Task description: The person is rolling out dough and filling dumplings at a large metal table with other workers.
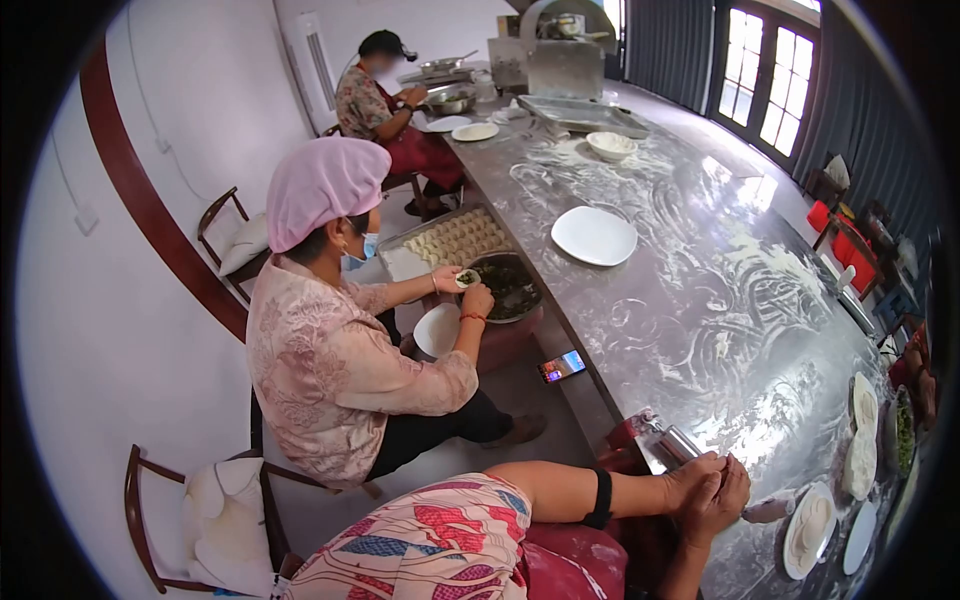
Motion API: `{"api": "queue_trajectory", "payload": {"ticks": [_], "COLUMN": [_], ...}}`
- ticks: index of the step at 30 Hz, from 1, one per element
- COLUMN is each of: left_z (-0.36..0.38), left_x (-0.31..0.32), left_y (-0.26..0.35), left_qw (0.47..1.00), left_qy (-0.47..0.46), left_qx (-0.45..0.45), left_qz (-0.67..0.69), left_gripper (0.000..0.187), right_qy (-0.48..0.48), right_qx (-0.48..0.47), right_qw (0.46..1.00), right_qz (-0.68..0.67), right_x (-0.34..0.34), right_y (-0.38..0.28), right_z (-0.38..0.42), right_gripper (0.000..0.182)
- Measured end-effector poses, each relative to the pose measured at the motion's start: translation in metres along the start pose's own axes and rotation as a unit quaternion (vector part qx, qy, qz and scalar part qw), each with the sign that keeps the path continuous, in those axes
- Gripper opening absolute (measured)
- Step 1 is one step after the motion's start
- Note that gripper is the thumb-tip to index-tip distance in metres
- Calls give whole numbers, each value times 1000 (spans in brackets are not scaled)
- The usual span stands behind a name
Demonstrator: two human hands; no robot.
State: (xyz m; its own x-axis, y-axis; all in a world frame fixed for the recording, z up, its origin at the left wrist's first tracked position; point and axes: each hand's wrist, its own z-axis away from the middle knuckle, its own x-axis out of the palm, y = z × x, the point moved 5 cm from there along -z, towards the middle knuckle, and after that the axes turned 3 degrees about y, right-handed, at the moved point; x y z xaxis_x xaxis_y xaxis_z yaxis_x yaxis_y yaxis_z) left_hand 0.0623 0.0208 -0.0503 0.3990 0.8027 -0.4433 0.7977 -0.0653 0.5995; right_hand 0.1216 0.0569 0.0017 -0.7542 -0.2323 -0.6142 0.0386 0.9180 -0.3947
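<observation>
1. The person's left hand [690, 478] and right hand [722, 500] are pressed together at the near edge of the tabletop [720, 300], the fingers [712, 468] of both curled shut against each other; whatever they enclose is hidden, so I cannot tell what they grip
2. A black band [600, 497] circles the left forearm; a floral sleeve [440, 545] covers the upper arm
3. Just beside the hands stands a metal cylinder [678, 443] at the tabletop edge, near but not seen touching them
4. To the right of the hands: one small plate with dough pieces [810, 530], one bare small plate [860, 537], and a row of pale dough lumps [862, 440] along the far right edge; their exact count is too blurred to tell
5. The tabletop is dusted with flour. One large white plate [594, 236] lies mid-surface, well apart from the hands; one white bowl [611, 145] sits farther off
6. Two co-workers are seated along the left side. The nearer, in a pink cap [320, 185], holds a filled wrapper [467, 279] over a bowl of green filling [507, 287]; one tray of dumplings [455, 238] lies beside it
7. One phone [562, 366], screen lit, rests on the ledge below the tabletop
8. Chairs counted: two in view on the left, one being the near chair [150, 510]
</observation>
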Motion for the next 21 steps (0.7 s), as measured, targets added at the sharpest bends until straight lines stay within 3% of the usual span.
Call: {"api": "queue_trajectory", "payload": {"ticks": [3, 5, 7, 10, 14, 16, 19, 21], "left_z": [-2, 2, 5, 1, -6, -1, 9, 8], "left_x": [-12, 11, 21, 8, -19, -2, 39, 35], "left_y": [9, -11, -17, -1, 20, 5, -33, -31], "left_qw": [1000, 995, 993, 991, 992, 994, 929, 934], "left_qy": [-22, -23, -53, -114, -106, -82, -38, -41], "left_qx": [4, -67, -81, -40, -25, -41, -94, -100], "left_qz": [-12, 76, 61, -55, -68, 63, 355, 342], "left_gripper": [27, 28, 26, 18, 10, 10, 9, 9], "right_qy": [-8, -14, -16, -18, -24, -29, -32, -31], "right_qx": [0, 4, 0, 0, 0, 3, 4, 2], "right_qw": [1000, 1000, 1000, 1000, 1000, 999, 999, 999], "right_qz": [13, 11, 15, 18, 18, 16, 15, 17], "right_x": [-1, -1, -1, 0, -1, -1, -1, 0], "right_y": [-1, -2, -1, 2, 1, 1, 1, 2], "right_z": [-1, -1, 0, 1, 1, 0, 0, 0], "right_gripper": [53, 51, 50, 49, 49, 50, 50, 51]}}
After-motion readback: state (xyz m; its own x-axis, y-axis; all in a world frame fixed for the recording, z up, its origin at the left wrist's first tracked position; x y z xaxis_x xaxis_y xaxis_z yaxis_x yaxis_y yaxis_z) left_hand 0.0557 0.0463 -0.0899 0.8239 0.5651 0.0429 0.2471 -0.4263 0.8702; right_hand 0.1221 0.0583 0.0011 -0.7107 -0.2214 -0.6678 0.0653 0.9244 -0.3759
